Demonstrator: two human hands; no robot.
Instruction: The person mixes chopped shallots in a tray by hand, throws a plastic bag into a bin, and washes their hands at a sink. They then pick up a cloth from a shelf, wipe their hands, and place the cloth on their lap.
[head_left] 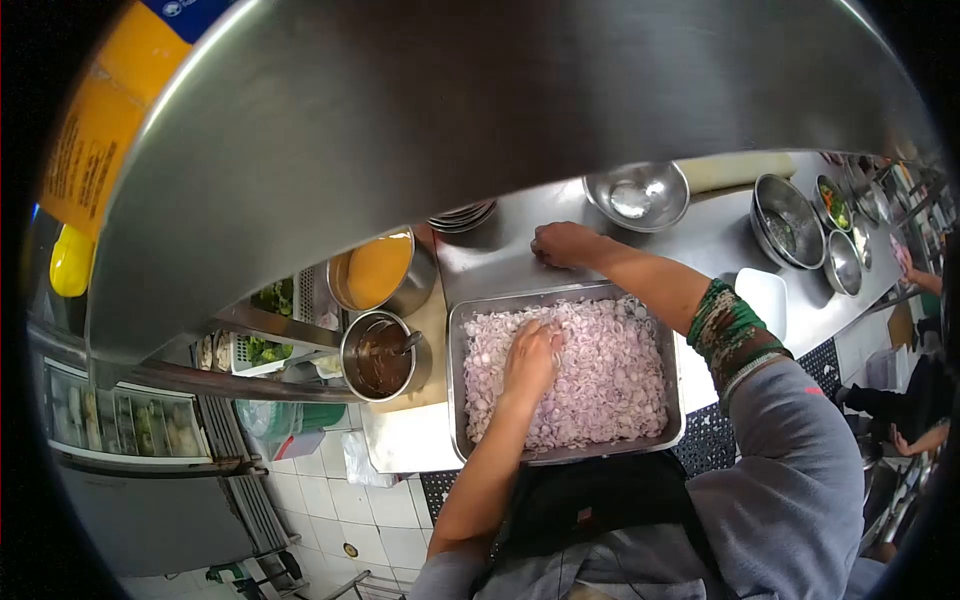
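A large rectangular metal tray (676,425) full of sliced pinkish shallots (600,380) lies in front of me on the steel counter. My left hand (535,355) is down in the shallots, left of the tray's middle, its fingers curled together and partly sunk among the slices. Beyond the tray's far edge, my right hand (563,245) rests on the bare steel with its fingers curled in; whether it holds anything is hidden. An empty-looking steel bowl (640,197) stands to the right of that hand.
Pots of orange liquid (378,272) and brown sauce (380,358) stand left. Stacked plates (462,217) sit behind. Steel bowls (788,222) and a white container (762,305) are at right. A metal hood (500,90) hangs overhead. A co-worker's hand (918,440) shows far right.
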